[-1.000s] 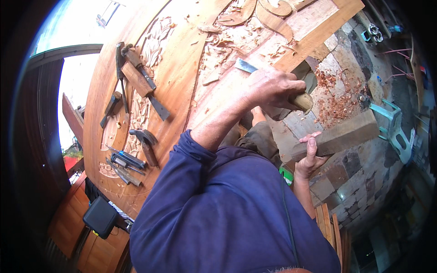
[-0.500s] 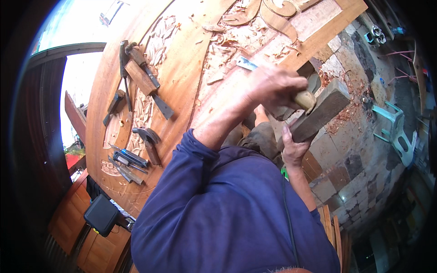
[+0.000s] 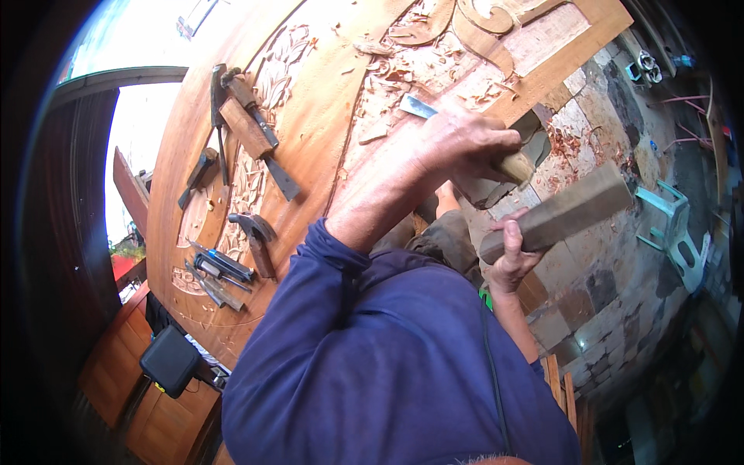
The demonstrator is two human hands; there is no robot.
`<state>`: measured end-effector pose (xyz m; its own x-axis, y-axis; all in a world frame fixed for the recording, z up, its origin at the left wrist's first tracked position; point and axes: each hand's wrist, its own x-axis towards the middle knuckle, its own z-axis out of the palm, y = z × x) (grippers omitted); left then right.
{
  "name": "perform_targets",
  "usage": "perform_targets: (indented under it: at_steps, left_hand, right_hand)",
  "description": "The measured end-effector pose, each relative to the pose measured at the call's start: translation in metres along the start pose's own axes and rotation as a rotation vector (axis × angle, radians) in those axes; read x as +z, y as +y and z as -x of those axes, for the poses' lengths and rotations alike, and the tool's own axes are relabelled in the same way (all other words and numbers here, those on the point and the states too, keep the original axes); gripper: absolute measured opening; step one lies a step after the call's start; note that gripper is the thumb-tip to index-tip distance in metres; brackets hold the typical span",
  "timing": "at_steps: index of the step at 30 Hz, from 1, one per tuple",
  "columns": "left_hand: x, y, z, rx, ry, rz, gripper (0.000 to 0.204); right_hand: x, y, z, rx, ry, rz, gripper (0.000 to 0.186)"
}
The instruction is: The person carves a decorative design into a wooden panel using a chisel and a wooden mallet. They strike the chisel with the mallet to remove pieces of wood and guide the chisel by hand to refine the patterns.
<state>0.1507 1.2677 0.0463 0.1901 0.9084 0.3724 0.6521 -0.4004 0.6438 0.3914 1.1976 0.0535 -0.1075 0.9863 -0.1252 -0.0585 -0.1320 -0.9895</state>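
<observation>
Left hand (image 3: 473, 145) in a closed fist, a woodcarver holds a chisel (image 3: 419, 107) over a carved panel (image 3: 324, 101), the blade on the far side of the knuckles and the handle's butt poking out toward the other hand. The right hand (image 3: 511, 260), nearer the body, is wrapped around one end of a block (image 3: 572, 211), its thumb laid along the side. The block, slightly blurred, appears just apart from the butt. Whether the blade's edge bites the wood cannot be told.

Shavings (image 3: 391, 74) lie beyond the left hand, around the blade. To that hand's left, a hammer (image 3: 253, 231) and other hand tools (image 3: 246, 130) rest on the panel; to the right of the right hand stands a stool (image 3: 673, 225).

Good work here would seem to depend on a firm left wrist, a constant blade angle and light, even taps, with the block's face meeting the butt squarely. The left fingers are best kept well down the handle, and loose chips brushed from the edge to keep it visible.
</observation>
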Motion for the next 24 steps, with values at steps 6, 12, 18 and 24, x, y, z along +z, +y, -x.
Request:
perform_targets:
  at_steps: [6,12,18,24]
  left_hand:
    - [0.012,0.014,0.003,-0.036,-0.095,0.077,0.042]
    - [0.009,0.0,0.005,-0.053,-0.021,0.073,0.047]
    - [0.01,0.005,0.001,0.012,0.036,0.07,0.046]
    - [0.008,-0.006,0.007,-0.044,-0.032,0.075,0.052]
  right_hand:
    - [-0.017,-0.002,-0.003,-0.079,0.036,0.122,0.048]
    - [-0.002,0.012,-0.005,-0.167,-0.05,0.392,0.044]
    - [-0.017,-0.002,0.0,0.031,0.056,-0.076,0.042]
    - [-0.006,-0.004,-0.01,0.03,-0.039,0.125,0.037]
